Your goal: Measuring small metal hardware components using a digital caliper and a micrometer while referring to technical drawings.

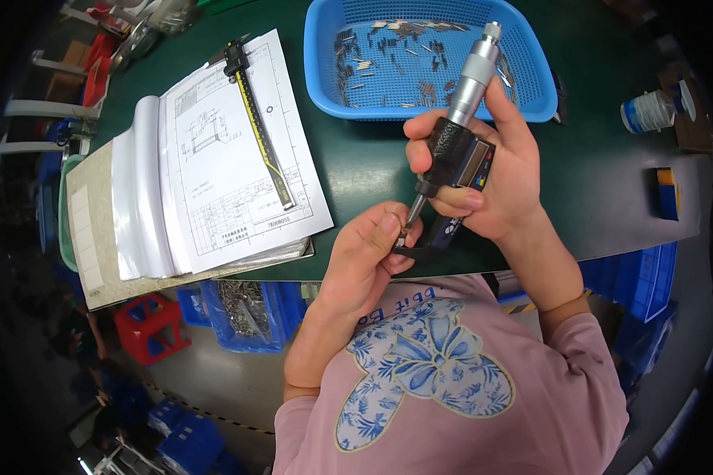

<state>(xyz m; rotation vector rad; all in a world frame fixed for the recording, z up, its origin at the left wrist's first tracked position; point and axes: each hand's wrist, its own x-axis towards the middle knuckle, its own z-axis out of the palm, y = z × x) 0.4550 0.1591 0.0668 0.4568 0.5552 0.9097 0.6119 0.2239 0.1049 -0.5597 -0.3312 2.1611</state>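
Observation:
My right hand (511, 178) is wrapped round a digital micrometer (474, 77), holding it tilted, with its silver thimble up and its frame down toward my body. The micrometer's black body shows a small display on its right side. At its jaws, my left hand (360, 253) pinches a small metal piece (402, 239) between thumb and fingers. Those fingers hide most of the piece, so its full shape cannot be made out. Just beyond my hands stands a blue plastic basket (318, 79) with many small metal pins (428, 89) strewn over its bottom.
On the green table (356, 170), an open binder of drawings (238, 182) lies at the left with a digital caliper (257, 127) on it. A spool (648, 112) stands at the right. Below the table edge are a blue bin of metal parts (249, 313) and a red stool (150, 324).

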